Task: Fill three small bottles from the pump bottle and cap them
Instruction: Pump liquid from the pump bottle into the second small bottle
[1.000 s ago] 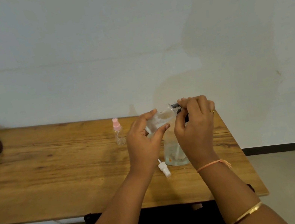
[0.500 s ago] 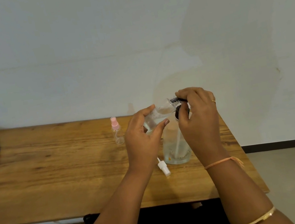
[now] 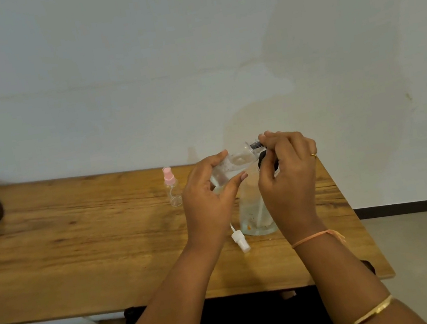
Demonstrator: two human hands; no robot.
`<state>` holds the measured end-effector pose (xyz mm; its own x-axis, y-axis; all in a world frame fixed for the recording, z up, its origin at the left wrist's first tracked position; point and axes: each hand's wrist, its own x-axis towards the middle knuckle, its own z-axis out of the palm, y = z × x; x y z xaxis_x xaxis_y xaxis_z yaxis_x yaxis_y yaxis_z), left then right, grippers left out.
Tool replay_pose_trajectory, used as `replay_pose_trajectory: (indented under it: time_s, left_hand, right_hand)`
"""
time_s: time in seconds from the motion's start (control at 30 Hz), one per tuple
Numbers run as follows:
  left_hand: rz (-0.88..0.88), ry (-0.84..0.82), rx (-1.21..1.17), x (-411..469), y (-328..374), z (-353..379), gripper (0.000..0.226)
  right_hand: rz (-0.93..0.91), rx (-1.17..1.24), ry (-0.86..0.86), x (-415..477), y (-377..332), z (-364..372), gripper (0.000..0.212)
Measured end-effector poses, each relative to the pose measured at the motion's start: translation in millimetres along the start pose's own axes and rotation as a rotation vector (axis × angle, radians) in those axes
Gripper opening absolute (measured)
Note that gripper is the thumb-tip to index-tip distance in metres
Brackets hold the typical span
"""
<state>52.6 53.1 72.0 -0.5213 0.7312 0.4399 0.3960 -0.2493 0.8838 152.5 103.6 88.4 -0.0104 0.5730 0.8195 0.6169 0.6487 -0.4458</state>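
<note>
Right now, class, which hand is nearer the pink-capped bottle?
Left. The left hand is just beside the pink-capped bottle, not touching it; the right hand is farther away, beyond the left hand.

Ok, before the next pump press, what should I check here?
1. Left hand grip on small bottle: ok, fingers and thumb wrap it, and it is tilted.
2. Bottle mouth meeting black pump head in right hand: cannot tell, fingers hide it.
3. Pump bottle upright on table: ok.
4. Fill level in small bottle: cannot tell.
5. White spray cap ready: ok, lying beside pump bottle's base.
6. Pink-capped bottle out of the way: ok, upright, apart.
</note>
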Motion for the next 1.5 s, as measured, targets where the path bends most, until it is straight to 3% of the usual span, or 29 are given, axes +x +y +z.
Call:
replay_pose_trajectory:
  time_s: [1.5]
  left_hand:
    - [0.034,-0.021,0.050,-4.3,5.1,-4.1,0.045]
  right_hand:
    - [0.019,0.018,0.016,-4.5,1.1,2.1,0.024]
